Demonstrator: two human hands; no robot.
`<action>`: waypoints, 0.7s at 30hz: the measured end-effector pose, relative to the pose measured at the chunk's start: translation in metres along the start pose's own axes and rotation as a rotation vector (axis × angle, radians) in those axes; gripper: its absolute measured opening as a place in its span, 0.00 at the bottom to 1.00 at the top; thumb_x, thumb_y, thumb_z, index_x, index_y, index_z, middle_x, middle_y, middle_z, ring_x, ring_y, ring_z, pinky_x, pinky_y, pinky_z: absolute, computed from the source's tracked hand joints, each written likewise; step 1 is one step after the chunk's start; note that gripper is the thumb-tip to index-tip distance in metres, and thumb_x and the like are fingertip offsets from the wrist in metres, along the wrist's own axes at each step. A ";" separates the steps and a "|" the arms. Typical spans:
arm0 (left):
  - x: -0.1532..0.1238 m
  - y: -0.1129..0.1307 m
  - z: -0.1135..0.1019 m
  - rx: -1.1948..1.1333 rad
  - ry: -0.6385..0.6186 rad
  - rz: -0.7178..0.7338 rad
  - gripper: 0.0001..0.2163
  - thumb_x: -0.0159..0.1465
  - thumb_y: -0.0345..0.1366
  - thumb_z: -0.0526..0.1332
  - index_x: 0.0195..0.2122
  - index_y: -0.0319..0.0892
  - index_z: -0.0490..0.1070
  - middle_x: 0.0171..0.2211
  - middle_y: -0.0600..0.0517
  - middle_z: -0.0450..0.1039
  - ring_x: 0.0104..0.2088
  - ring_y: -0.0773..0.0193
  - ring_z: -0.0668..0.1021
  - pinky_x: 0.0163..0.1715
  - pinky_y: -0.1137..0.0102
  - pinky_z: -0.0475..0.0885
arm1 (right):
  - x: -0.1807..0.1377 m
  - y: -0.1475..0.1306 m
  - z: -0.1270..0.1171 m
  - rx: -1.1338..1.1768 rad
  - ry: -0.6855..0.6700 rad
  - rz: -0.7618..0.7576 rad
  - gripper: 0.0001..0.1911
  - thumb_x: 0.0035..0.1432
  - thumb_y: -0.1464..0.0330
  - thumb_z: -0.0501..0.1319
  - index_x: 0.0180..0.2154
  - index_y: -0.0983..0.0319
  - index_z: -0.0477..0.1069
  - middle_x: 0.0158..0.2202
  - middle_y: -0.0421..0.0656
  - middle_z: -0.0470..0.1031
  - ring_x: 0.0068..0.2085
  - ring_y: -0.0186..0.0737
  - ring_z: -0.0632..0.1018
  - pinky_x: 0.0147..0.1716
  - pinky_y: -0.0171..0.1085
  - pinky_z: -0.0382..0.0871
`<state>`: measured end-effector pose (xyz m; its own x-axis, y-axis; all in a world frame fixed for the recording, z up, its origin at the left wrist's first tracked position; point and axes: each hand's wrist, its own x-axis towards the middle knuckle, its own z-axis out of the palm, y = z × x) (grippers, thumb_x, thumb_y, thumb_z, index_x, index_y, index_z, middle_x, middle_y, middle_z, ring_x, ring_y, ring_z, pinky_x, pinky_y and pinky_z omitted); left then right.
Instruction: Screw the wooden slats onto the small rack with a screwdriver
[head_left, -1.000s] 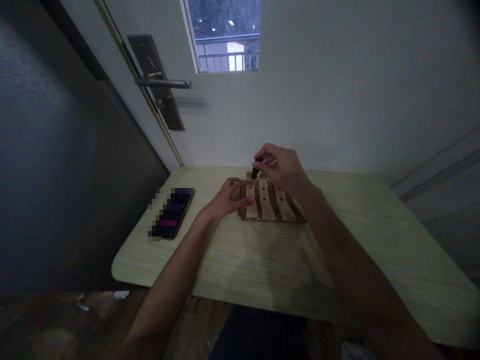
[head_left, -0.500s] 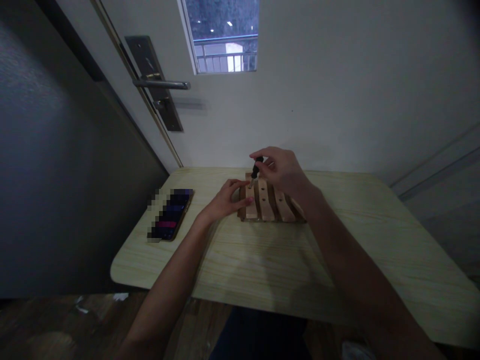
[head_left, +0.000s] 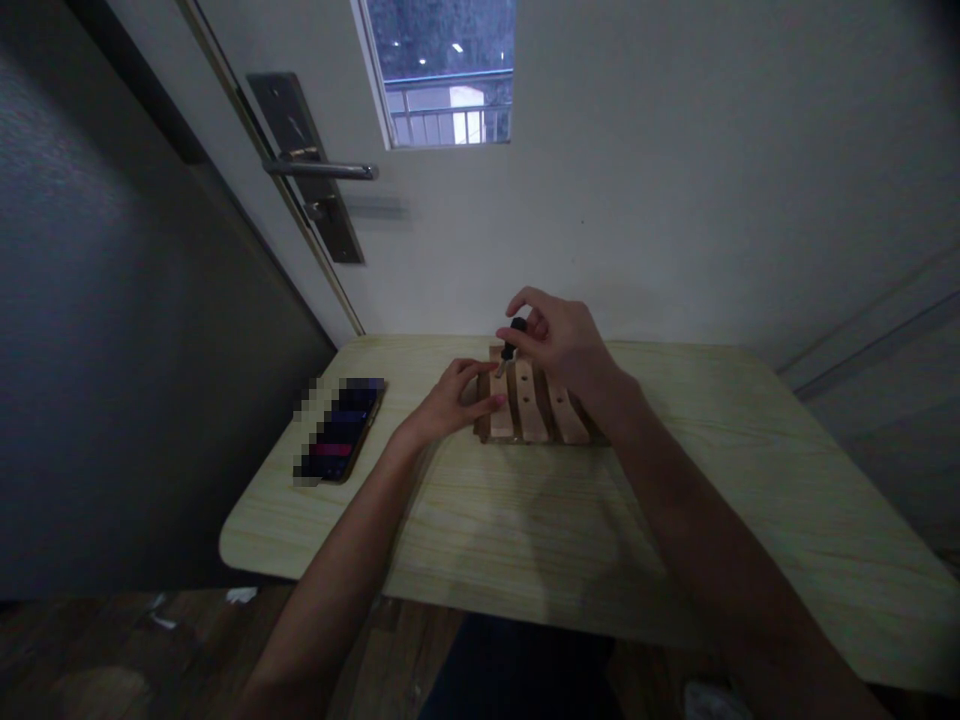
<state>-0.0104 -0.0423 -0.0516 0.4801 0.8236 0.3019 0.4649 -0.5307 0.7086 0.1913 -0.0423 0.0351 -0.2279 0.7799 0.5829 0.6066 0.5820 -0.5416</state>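
Note:
A wooden piece with several pale slats (head_left: 531, 420) over a darker base lies near the table's far edge. Small dark holes show in the slats. My right hand (head_left: 564, 338) pinches the black handle of a small screwdriver (head_left: 512, 340), its index finger raised and bent above the handle. The screwdriver leans a little, and its metal tip meets the upper part of the leftmost slat. My left hand (head_left: 452, 398) holds the left end of the wooden piece, index finger and thumb on the leftmost slat. My right hand and forearm cover the piece's right end.
A phone (head_left: 341, 430), partly pixelated, lies left on the pale wood-grain table (head_left: 480, 540). Behind the table's far edge stands a white door (head_left: 660, 200) with a metal lever handle (head_left: 326, 170) and a small window (head_left: 450, 75). A dark panel (head_left: 112, 350) rises on the left.
My right index finger has lifted off the top of the screwdriver handle while the thumb has shifted along it. The screwdriver stays at the leftmost slat. My left hand has hardly moved.

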 end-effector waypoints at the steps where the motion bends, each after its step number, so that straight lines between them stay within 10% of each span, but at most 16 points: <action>1: 0.000 -0.001 0.000 0.005 0.001 0.001 0.23 0.62 0.48 0.63 0.57 0.48 0.68 0.53 0.46 0.64 0.57 0.54 0.69 0.63 0.54 0.61 | 0.000 -0.001 -0.001 0.000 -0.016 -0.005 0.09 0.56 0.62 0.66 0.34 0.60 0.73 0.20 0.35 0.68 0.23 0.32 0.68 0.27 0.34 0.59; 10: 0.000 -0.002 0.001 0.022 0.007 0.012 0.24 0.62 0.49 0.63 0.57 0.46 0.68 0.54 0.45 0.64 0.57 0.54 0.69 0.63 0.54 0.62 | 0.001 -0.005 -0.012 0.080 -0.149 0.040 0.09 0.53 0.70 0.63 0.37 0.62 0.78 0.27 0.41 0.76 0.27 0.35 0.73 0.31 0.35 0.65; 21: 0.000 -0.003 0.001 0.001 0.001 0.024 0.22 0.63 0.48 0.63 0.57 0.47 0.67 0.53 0.45 0.64 0.57 0.53 0.69 0.63 0.52 0.62 | 0.001 0.002 0.005 0.062 -0.007 -0.001 0.08 0.54 0.65 0.64 0.31 0.61 0.68 0.28 0.40 0.73 0.27 0.35 0.72 0.29 0.35 0.63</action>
<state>-0.0108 -0.0412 -0.0543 0.4902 0.8109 0.3196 0.4542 -0.5506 0.7004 0.1885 -0.0393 0.0317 -0.2341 0.7807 0.5794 0.5577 0.5960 -0.5777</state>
